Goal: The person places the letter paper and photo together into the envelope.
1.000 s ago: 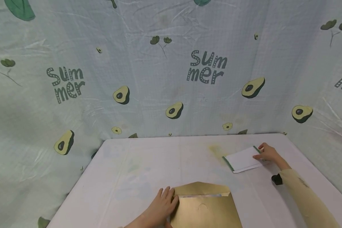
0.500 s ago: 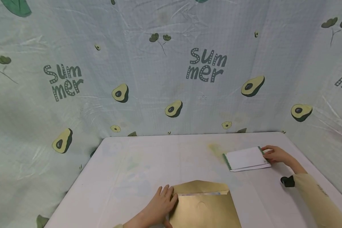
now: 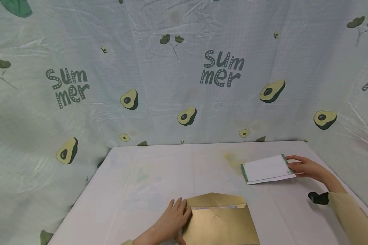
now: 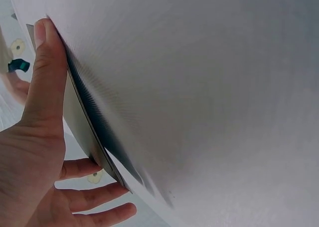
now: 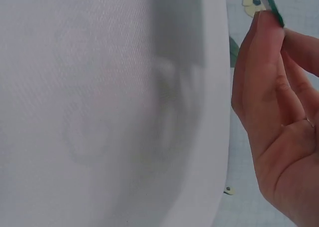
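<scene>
Gold envelope [image 3: 222, 226] on desk [image 3: 162, 170], long axis sideways, flap [image 3: 214, 200] pointing away, left hand [image 3: 172, 217] loosely spread at its left edge, white card [image 3: 267, 169] lengthwise left to right, right hand [image 3: 312, 171] grip pinching its right end.

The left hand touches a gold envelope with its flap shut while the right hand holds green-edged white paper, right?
No, the flap is open, as the head view shows; the left hand touches the gold envelope, the right hand holds white paper.
</scene>
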Available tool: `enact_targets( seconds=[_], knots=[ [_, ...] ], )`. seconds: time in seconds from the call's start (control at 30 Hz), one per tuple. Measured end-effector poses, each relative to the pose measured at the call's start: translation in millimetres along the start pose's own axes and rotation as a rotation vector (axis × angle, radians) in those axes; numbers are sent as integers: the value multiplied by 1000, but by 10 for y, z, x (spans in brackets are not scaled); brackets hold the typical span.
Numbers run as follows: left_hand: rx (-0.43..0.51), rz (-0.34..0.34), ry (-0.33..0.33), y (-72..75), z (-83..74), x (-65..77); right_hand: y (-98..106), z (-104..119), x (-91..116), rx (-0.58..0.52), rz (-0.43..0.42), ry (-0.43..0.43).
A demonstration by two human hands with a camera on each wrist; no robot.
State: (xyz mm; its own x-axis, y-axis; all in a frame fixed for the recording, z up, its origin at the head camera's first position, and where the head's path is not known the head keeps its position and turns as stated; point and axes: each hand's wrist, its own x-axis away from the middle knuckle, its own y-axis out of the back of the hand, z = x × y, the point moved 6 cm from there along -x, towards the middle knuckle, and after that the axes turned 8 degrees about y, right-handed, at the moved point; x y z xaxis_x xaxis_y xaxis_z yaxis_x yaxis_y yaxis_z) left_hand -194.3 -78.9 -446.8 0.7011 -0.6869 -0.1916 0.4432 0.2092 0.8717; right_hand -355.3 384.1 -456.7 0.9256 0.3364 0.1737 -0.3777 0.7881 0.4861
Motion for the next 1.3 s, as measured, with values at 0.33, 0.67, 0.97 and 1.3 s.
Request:
enact_targets(
  seconds=[0.33, 0.67, 0.97, 1.3],
  knots=[
    [-8, -4, 5, -4, 3, -1, -57, -7, 127, -227, 30, 61],
    [-9, 6, 5, 0, -5, -4, -197, 61, 229, -473, 131, 203],
    [-12, 50, 8, 5, 1, 1, -361, 156, 235, -485, 156, 235],
    [-23, -14, 9, 34, 2, 2, -478, 309, 179, -473, 112, 213]
  ],
)
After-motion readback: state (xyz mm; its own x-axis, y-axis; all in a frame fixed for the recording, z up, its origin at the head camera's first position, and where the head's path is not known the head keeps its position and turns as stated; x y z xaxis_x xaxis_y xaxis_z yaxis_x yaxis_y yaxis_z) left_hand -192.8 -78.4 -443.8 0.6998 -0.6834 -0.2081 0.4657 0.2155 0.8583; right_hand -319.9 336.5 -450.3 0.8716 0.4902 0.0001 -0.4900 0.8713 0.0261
